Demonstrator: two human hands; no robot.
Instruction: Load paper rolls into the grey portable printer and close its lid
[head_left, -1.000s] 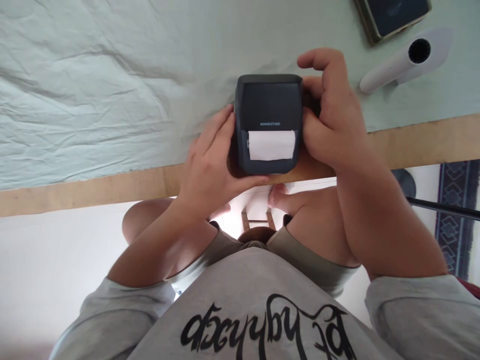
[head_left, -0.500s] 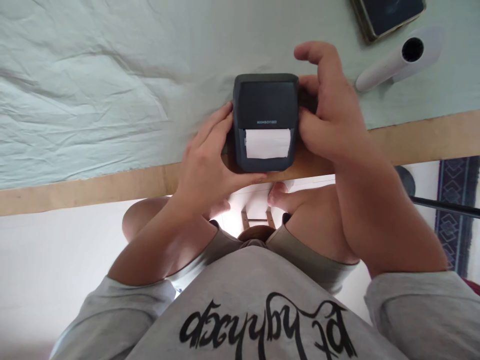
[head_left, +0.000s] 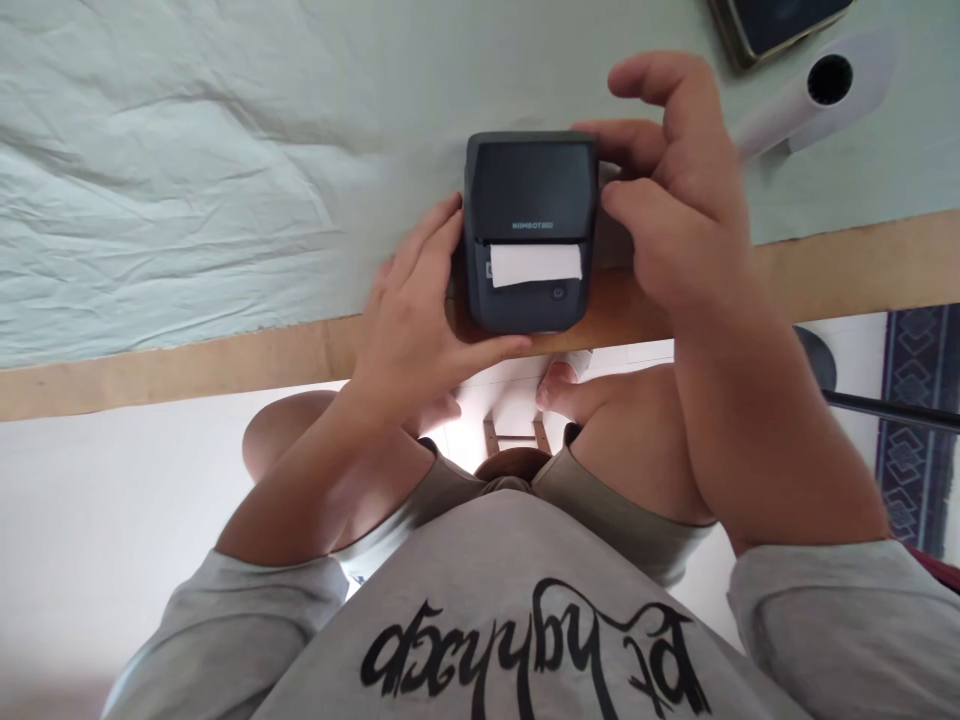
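A dark label printer (head_left: 531, 185) stands at the table's front edge, with a strip of white label paper (head_left: 535, 265) out of its front slot. A round power button (head_left: 557, 293) shows below the strip. My left hand (head_left: 412, 300) is cupped round the printer's left side, fingers against the side and thumb along its lower front. At the right side is my right hand (head_left: 686, 190), its index finger raised and bent. Another of its fingers reaches the printer's back right corner, and the thumb is close to the right side. Nothing shows between the right thumb and fingers.
A white paper roll (head_left: 787, 105) lies to the right, partly behind my right hand. Beyond it is a dark phone-like device (head_left: 780, 25). Wrinkled pale green cloth (head_left: 225, 170) covers the table up to its wooden edge (head_left: 180, 365). My legs are below.
The label strip now shows shorter, uncovering the power button. My right hand has shifted up and outward, its thumb drawing off the printer's side. The left hand keeps its place on the printer.
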